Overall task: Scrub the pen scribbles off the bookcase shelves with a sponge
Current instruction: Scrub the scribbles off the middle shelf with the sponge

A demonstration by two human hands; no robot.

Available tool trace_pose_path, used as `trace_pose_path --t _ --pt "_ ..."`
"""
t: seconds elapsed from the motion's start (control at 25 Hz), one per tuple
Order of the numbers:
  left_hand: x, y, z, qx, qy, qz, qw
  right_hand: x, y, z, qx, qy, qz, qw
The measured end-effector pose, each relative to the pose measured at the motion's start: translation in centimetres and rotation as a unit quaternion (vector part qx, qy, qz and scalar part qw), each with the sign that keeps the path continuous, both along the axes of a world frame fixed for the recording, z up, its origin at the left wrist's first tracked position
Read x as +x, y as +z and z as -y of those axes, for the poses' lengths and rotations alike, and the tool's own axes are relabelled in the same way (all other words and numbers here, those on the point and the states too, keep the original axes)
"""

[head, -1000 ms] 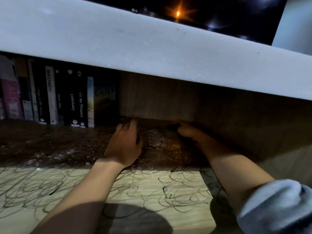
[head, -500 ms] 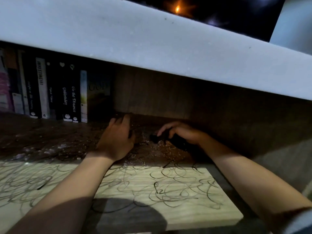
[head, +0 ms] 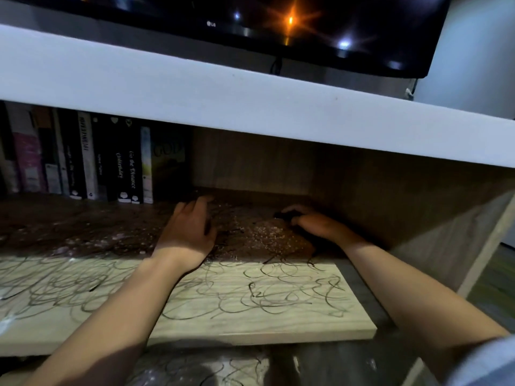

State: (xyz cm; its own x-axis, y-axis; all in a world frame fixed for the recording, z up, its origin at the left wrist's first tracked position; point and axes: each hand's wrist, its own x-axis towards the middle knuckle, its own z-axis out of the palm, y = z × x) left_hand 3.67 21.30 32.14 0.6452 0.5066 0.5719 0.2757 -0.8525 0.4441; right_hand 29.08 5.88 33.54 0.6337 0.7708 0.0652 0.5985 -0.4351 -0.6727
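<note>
1. The left hand lies palm down on the shelf, fingers straight and slightly spread, holding nothing; its fingertips point toward the dark back of the bay.
2. The right hand is to the right of the left one and level with it, deep in the shadow under the white top board. Its fingers curl round a dark object, probably the sponge, though the gloom makes its shape hard to read; a dark end sticks out just past the fingertips on the left.
3. Between the two hands the shelf surface is wet and speckled with pale foam, which also spreads left of the left hand.
4. Pen scribbles loop across the lit front strip of the shelf, on the near side of both wrists and under both forearms.
5. A row of books stands upright against the back, beyond and left of the left hand, the nearest one close to its fingertips.
6. Above the white board, a dark television shows light reflections.
7. A pale sleeve covers the right arm near the elbow.
</note>
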Motion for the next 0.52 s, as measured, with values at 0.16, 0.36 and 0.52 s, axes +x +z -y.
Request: trace_pose_path --t 0.16,0.36,0.52 --pt "-0.3 0.0 0.4 -0.014 0.014 -0.020 1.000 -0.9 0.5 2.6 0.002 0.088 0.001 0.996" --pt "-0.3 0.0 0.6 -0.004 0.017 -0.024 1.000 0.3 1.4 2.9 0.240 -0.020 -0.059 0.969" --pt "0.1 0.0 0.4 0.016 0.024 -0.007 1.000 3.2 0.7 1.3 0.065 -0.091 0.146 0.983"
